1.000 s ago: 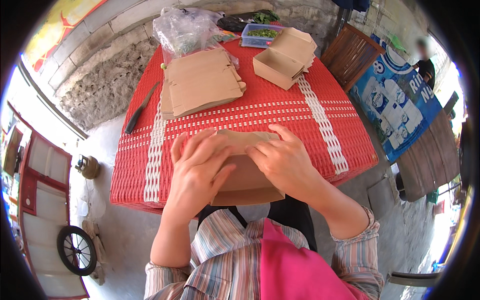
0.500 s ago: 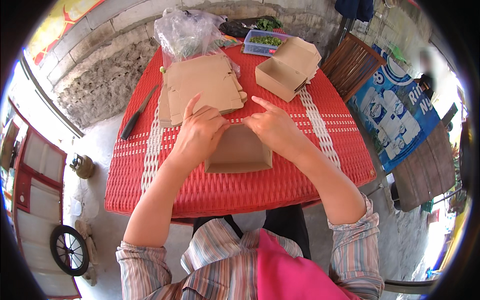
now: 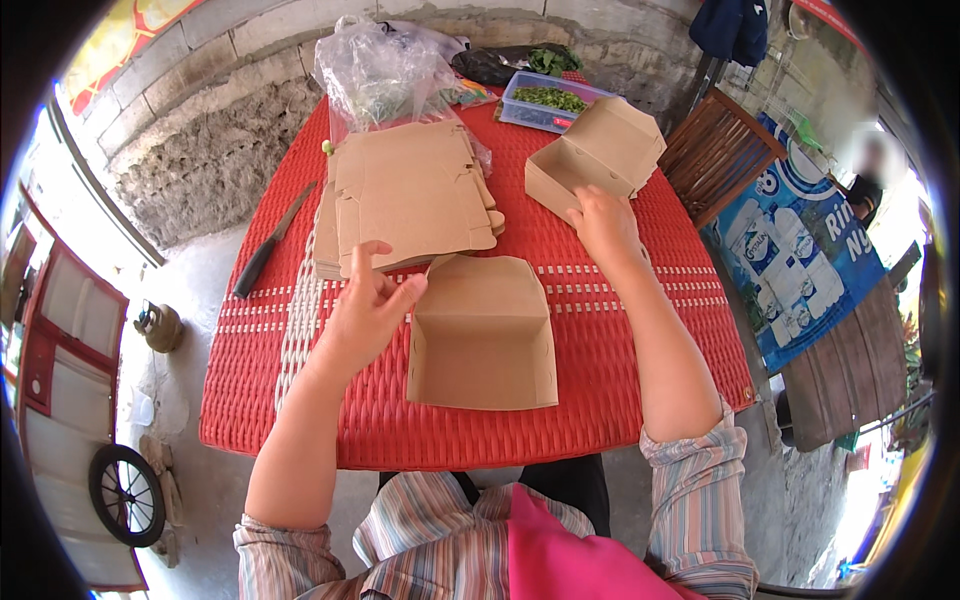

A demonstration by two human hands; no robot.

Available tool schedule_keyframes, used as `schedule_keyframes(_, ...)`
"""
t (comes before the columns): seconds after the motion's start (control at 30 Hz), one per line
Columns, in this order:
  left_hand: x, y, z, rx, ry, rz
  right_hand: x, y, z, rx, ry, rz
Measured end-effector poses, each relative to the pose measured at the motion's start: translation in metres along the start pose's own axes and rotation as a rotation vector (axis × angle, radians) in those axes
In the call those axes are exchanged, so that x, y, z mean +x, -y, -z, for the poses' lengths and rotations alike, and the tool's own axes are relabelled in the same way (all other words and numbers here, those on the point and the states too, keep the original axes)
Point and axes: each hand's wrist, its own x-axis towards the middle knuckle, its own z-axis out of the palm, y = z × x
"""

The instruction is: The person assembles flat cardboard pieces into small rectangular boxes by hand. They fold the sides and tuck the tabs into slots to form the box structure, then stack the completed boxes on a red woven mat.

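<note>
A brown cardboard box (image 3: pixel 482 365) stands before me with its lid raised at the back. Beside the lid's left edge is my left hand (image 3: pixel 365 310), thumb and index finger apart, nothing held. My right hand (image 3: pixel 608 232) reaches to a second open cardboard box (image 3: pixel 560 195) at the right, its fingers bent over the near wall; that box's lid looks layered, as if several are stacked. A pile of flat, unfolded cardboard boxes (image 3: pixel 405 190) lies beyond my left hand.
The table has a red woven cover (image 3: pixel 320 420). A knife (image 3: pixel 275 240) lies at the left. Farther back are a clear plastic bag (image 3: pixel 385 75) and a plastic tub (image 3: pixel 540 103) of chopped greens. A wooden chair (image 3: pixel 722 155) stands at the right.
My hands have parted: the right went to the box at the back right, the left drew off leftward. The near box's lid, earlier under my fingers, now shows upright.
</note>
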Motion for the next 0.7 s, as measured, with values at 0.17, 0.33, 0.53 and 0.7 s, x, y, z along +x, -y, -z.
schedule_keyframes(0.17, -0.005, 0.003, -0.004, -0.164, 0.269, -0.088, -0.008, -0.003, 0.01, 0.122, -0.101, 0.033)
schedule_keyframes(0.33, -0.004, 0.001, 0.004, -0.232, 0.449, 0.062, -0.035, 0.025, 0.078, 0.345, -0.144, -0.016)
schedule_keyframes(0.53, -0.005, -0.005, -0.002, -0.467, 0.355, 0.125, -0.108, 0.035, 0.126, 0.465, 0.007, 0.035)
schedule_keyframes(0.7, -0.001, 0.002, -0.004, -0.407, 0.351, 0.139, -0.126, 0.058, 0.131, 0.529, -0.102, 0.314)
